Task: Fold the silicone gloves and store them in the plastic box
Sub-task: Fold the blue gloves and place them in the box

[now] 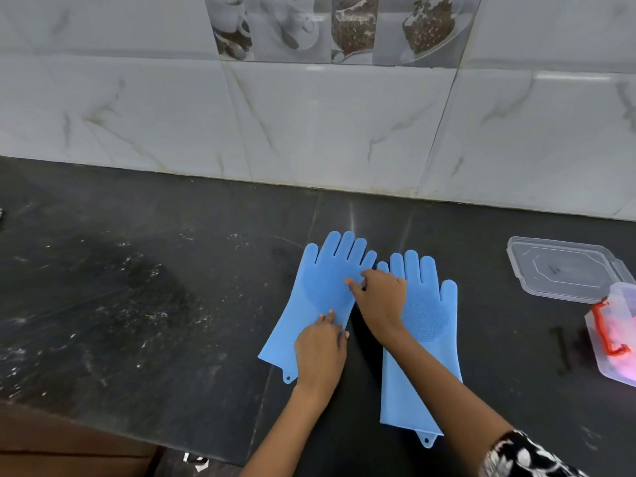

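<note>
Lying flat mid-counter, the left glove [320,297] runs its long axis from cuff at the near edge to fingers toward the wall, with the right glove [425,339] just beside it. Your left hand [321,352] presses its cuff end, fingers fairly straight; your right hand [380,301] pinches its inner edge. The plastic box [614,335] waits at the counter's [137,304] right edge, nearer your right hand.
</note>
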A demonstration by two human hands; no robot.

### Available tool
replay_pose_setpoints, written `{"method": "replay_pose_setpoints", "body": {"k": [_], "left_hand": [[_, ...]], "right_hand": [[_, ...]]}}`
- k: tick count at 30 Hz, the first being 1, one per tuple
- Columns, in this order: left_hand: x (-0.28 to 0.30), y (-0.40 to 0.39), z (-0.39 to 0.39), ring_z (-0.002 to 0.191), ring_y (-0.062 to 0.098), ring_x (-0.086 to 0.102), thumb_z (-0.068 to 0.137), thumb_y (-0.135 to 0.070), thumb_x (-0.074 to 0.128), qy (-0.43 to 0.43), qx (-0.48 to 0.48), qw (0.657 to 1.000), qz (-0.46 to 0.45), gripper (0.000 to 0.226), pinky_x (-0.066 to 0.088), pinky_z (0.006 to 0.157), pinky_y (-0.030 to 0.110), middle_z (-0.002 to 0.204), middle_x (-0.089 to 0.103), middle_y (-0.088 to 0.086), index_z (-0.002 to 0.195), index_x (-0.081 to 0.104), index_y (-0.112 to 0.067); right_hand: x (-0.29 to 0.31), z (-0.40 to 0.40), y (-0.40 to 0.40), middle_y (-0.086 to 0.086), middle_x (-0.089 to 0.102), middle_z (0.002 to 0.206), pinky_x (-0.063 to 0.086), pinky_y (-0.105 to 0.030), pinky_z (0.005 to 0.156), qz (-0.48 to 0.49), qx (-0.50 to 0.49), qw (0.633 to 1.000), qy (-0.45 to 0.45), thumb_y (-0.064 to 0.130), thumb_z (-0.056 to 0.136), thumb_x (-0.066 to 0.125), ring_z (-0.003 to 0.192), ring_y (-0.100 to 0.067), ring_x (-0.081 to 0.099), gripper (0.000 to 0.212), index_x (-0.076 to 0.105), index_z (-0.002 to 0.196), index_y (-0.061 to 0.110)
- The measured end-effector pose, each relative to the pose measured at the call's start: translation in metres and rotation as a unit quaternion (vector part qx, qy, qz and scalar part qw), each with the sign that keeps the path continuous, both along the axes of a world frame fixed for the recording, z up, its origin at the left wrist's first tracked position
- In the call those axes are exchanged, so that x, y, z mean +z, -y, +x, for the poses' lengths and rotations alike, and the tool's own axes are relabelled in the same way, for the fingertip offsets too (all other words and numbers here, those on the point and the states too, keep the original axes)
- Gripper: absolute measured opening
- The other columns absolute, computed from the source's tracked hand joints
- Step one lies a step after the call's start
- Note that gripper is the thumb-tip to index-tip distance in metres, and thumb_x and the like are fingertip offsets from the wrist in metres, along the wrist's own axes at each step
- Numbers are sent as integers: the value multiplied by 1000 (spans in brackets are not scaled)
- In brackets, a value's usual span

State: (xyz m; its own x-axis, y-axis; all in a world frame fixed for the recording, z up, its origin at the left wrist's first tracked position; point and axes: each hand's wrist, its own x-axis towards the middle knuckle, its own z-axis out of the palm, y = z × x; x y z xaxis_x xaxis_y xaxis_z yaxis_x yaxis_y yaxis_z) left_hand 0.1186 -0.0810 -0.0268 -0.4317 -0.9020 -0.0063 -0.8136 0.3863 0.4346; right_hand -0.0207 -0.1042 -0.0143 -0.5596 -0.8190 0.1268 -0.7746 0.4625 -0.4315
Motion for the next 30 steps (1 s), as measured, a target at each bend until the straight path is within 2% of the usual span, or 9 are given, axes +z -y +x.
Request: {"method": "replay_pose_setpoints", "body": {"k": [4,8,12,16,20,22,25,28,30], "left_hand": [[2,-1,-1,90,24,66,95,-26,44,-2,-8,1000,-26,29,48,72,32,132,59,1,91,68,-9],[6,0,-1,87,20,64,94,-25,42,-3,-1,999,-45,25,46,69,29,112,66,-2,93,64,-12],[14,-3,-1,78,23,64,92,-20,47,-32,16,998,-53,18,45,63,30,91,67,4,83,59,-10],[37,-15,-14,75,22,64,92,-19,51,-80,21,993,-87,16,50,64,34,100,69,7,83,59,-8],[65,-45,-53,73,23,63,90,-19,53,-135,-27,984,-117,13,48,63,33,89,68,6,85,59,-9],[70,-67,-82,76,24,64,89,-18,54,-147,-58,979,-127,13,49,66,33,92,69,6,89,62,-8],[68,-101,-126,85,24,66,88,-21,55,-156,-116,974,-112,19,51,75,31,108,70,6,97,65,-7],[52,-124,-156,79,15,69,81,-24,69,-160,-196,955,-155,12,52,68,21,99,74,0,86,72,-14],[38,-126,-160,93,17,69,85,-24,66,-179,-202,955,-123,17,54,80,24,105,73,4,95,73,-11]], "right_hand": [[1,2,12,-3,69,88,40,-33,80,52,-44,998,7,37,89,59,83,-21,63,29,63,103,12],[2,3,13,-5,70,93,42,-35,83,3,-66,994,84,16,89,59,87,-23,63,23,61,111,11],[7,1,11,-7,69,85,49,-40,79,-62,-28,990,120,12,89,57,82,-24,63,23,60,111,8],[23,-16,-1,-3,69,82,49,-28,66,-168,20,974,152,14,88,62,77,-15,63,16,62,103,9],[47,-54,-31,0,68,80,49,-28,68,-246,43,961,122,16,86,64,76,-14,63,13,65,98,11],[53,-84,-56,-1,70,82,51,-30,69,-257,28,961,100,19,85,67,76,-15,65,14,66,97,13],[51,-133,-105,-1,72,82,54,-34,68,-237,-18,969,72,21,83,70,74,-16,67,15,66,97,15],[38,-171,-149,-5,72,87,53,-34,69,-164,-62,983,48,17,83,69,78,-21,67,18,65,101,12],[26,-187,-171,-9,72,93,48,-29,71,-113,-108,986,55,14,85,66,83,-24,66,19,65,103,9]]}}
